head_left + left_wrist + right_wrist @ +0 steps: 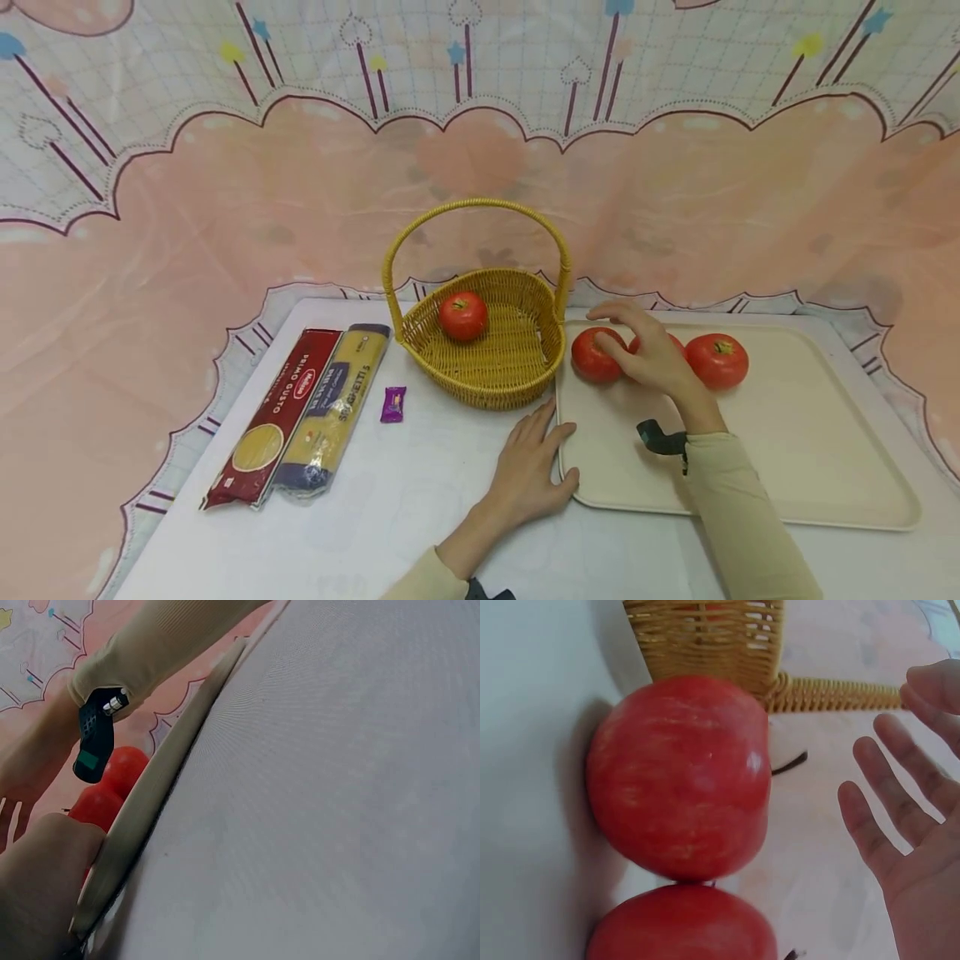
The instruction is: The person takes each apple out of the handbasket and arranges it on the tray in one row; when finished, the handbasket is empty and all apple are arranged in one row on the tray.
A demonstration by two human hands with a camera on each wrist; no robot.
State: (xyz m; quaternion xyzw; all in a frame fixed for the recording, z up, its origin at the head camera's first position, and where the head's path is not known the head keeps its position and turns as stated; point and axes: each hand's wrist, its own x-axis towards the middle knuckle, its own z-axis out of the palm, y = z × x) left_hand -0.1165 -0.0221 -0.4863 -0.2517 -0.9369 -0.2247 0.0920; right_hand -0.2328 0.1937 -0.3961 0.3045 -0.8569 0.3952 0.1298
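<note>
My right hand (643, 354) is above the left part of a beige tray (817, 433), fingers spread and holding nothing. Below it sits a red apple (596, 357), its streaked skin and dark stem clear in the right wrist view, where the fingers (881, 780) stand apart from it. A second red fruit (686, 926) touches that apple; the hand partly hides it in the head view. Farther right on the tray is a red fruit (717, 361) with a green top. My left hand (528, 467) rests at the tray's left edge, fingers extended, thumb over the rim.
A yellow wicker basket (480, 390) with a tall handle stands behind the left hand, holding one red fruit (462, 316). Left of it lie a small purple wrapped sweet (393, 404), a yellow spaghetti pack (337, 408) and a dark red pasta pack (281, 408). Patterned cloth hangs behind.
</note>
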